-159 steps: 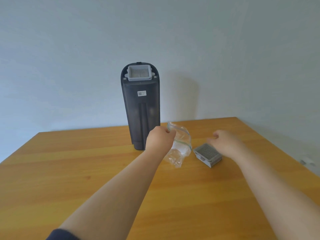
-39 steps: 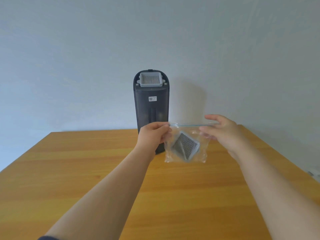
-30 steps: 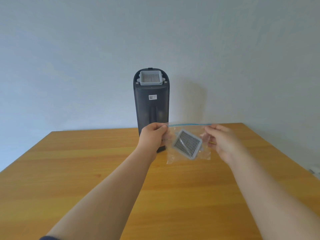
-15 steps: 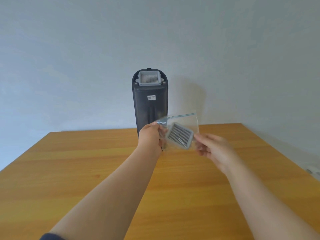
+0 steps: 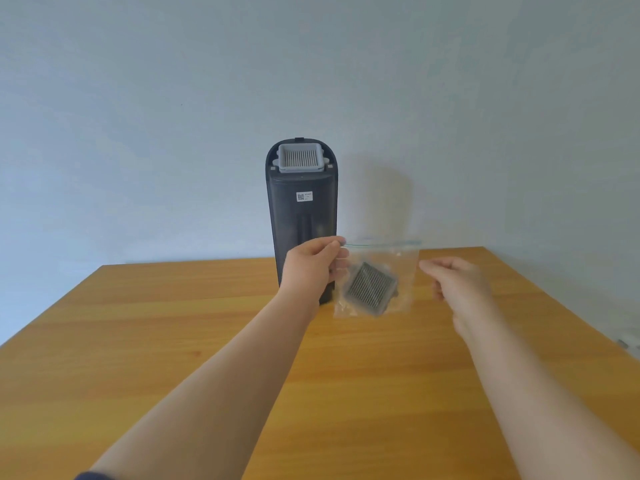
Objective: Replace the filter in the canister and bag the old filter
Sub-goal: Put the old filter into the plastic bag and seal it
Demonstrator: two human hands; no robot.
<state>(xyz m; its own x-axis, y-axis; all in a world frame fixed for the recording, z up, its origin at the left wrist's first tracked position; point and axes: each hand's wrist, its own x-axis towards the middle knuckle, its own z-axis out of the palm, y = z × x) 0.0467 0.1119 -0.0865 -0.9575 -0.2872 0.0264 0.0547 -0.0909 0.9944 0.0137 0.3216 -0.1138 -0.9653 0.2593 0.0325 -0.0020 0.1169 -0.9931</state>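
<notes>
Two filters in shot, so which is the old one and where's it at? (asker)

The grey one inside the clear bag (image 5: 403, 263). The old filter (image 5: 370, 289) sits tilted in the lower half of the bag, pleats facing the camera. The bag is held up over the far end of the table (image 5: 173, 341), just right of the canister (image 5: 303, 223), with its zip strip (image 5: 381, 243) running along the top edge. The new filter (image 5: 300, 158), the pale one, is seated in the slot at the top of the canister. (replier)

ok and the hands? who's got the bag? (asker)

Left hand (image 5: 313, 268) only. Thumb and fingers pinch the bag's top left corner, right at the zip strip, and in this view the hand covers part of the canister's lower end. The right hand (image 5: 457, 285) is off to the right of the bag, fingers loosely curled with nothing in them. Its fingertips are just beside the bag's right edge. It's a bit blurry there, so I can't tell if they brush the plastic. So the hands are apart, with the bag between them. (replier)

Zip closed? (asker)

Can't tell from this, honestly. Other bits: the canister stands upright at the back of the table near the wall (image 5: 138, 98). It has a dark body and a small white label (image 5: 304, 196) with a QR code under the filter slot. A scrap of dark sleeve (image 5: 90, 476) shows at the bottom left edge. (replier)
</notes>
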